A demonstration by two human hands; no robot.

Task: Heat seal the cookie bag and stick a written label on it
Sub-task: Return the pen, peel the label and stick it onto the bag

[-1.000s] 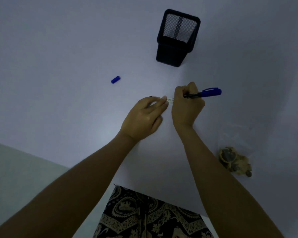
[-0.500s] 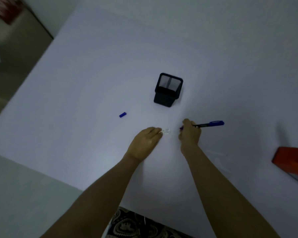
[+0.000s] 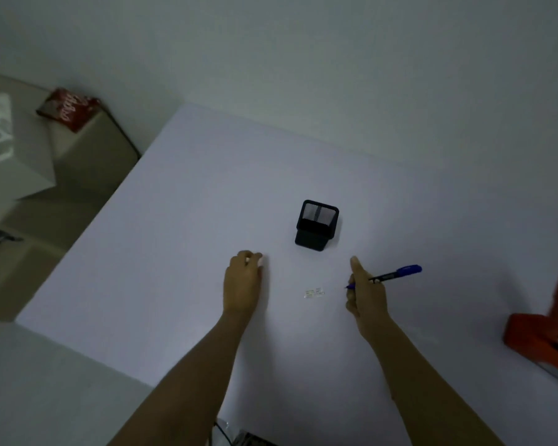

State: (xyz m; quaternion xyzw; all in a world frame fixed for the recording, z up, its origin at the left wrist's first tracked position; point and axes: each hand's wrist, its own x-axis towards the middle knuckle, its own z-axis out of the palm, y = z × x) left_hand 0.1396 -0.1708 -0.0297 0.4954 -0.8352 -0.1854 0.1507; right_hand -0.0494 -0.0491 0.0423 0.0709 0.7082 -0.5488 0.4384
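Observation:
A small white label [image 3: 314, 292] with faint writing lies flat on the white table [image 3: 190, 220], between my two hands and touched by neither. My right hand [image 3: 366, 294] grips a blue marker [image 3: 397, 273] with its tip uncapped and pointing left; the thumb sticks up. My left hand [image 3: 243, 281] rests left of the label, fingers curled down onto the table. The marker's blue cap is not visible; whether those fingers hold it is hidden. The cookie bag is out of view.
A black mesh pen holder [image 3: 317, 225] stands just beyond the label. An orange heat sealer [image 3: 541, 336] sits at the right edge. The table's left edge runs diagonally; past it are a pale box [image 3: 10, 156] and a red packet [image 3: 68, 112].
Both hands have left the label, which now lies alone. My left hand moved left to where the blue cap lay. The camera view tilted up, and the cookie bag dropped out of view.

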